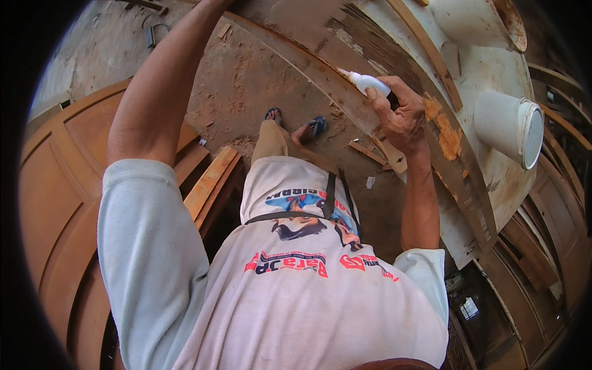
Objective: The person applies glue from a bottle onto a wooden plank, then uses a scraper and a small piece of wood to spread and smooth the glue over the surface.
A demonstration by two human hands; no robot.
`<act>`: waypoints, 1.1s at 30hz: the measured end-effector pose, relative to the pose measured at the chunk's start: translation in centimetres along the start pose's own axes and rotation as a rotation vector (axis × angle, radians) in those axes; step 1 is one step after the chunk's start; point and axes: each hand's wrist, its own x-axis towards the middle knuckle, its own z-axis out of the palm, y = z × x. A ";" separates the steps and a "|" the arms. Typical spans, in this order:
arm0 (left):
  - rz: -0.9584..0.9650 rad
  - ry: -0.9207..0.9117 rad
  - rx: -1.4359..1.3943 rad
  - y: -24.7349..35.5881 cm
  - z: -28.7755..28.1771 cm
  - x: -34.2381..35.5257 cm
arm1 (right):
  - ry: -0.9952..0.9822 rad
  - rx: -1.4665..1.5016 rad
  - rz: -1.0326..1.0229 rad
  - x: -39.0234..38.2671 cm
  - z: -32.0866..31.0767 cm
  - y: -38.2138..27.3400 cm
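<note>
My right hand (402, 115) is closed round a small white squeeze bottle (370, 84) with a narrow nozzle, likely glue. The bottle lies tilted, its tip pointing left at the edge of a long brown wooden board (296, 52). The tip seems to touch that edge or hover just over it. An orange-brown patch (445, 129) of filler or bare wood marks the board beside my right wrist. My left forearm (163, 68) stretches up past the top of the picture, so the left hand is out of sight.
A white lidded bucket (502, 126) lies on the pale work surface (493, 74) at right, with a second white tub (472, 24) beyond it. Panelled wooden doors (61, 179) lean at left, near loose planks (213, 182). Scraps litter the dusty floor (231, 86) round my sandalled feet.
</note>
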 end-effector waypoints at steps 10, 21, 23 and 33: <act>-0.040 -0.032 -0.052 0.7 -0.3 -0.5 | -0.053 -0.084 -0.065 1.0 -0.4 0.4; -0.056 -0.054 -0.043 0.8 -0.1 -0.7 | -0.029 -0.107 -0.036 -0.2 -1.3 0.9; -0.065 -0.066 -0.017 1.1 0.0 -0.9 | -0.033 -0.096 -0.028 -0.5 -1.5 1.2; -0.060 -0.070 -0.025 1.0 0.5 -1.2 | -0.055 -0.108 -0.043 -0.6 -1.5 1.5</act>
